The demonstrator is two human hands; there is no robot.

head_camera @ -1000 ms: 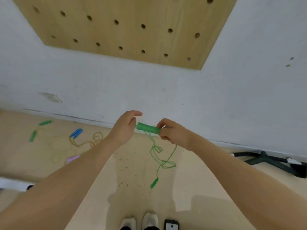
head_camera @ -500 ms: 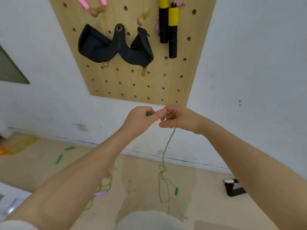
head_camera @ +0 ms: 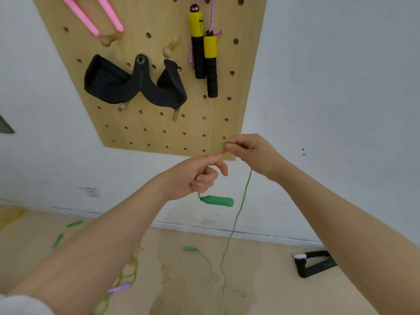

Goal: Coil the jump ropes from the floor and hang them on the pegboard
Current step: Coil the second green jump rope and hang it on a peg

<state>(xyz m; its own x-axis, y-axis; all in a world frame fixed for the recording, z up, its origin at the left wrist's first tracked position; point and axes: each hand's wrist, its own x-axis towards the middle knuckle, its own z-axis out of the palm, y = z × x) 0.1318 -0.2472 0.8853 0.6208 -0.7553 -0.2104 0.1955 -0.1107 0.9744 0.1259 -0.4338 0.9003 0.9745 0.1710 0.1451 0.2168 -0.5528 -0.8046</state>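
Note:
I hold a green jump rope [head_camera: 243,196] in front of the wooden pegboard [head_camera: 145,128]. My left hand [head_camera: 195,176] grips the cord near one end, and that end's green handle [head_camera: 218,201] dangles just below the fist. My right hand [head_camera: 247,151] pinches the cord a little higher and to the right. From there the cord drops to the floor, where it lies in loose loops with its other green handle [head_camera: 190,248].
On the pegboard hang pink handles [head_camera: 95,17], a black strap [head_camera: 134,85] and a yellow-and-black handled rope [head_camera: 204,53]; a bare wooden peg [head_camera: 169,50] sticks out. Another green-handled rope [head_camera: 66,230], a yellowish rope with a purple handle [head_camera: 119,287] and a black grip [head_camera: 313,264] lie on the floor.
My hands rose from low near the floor to pegboard level. The green handle left my grasp and now dangles below my left hand, while both hands have moved onto the cord.

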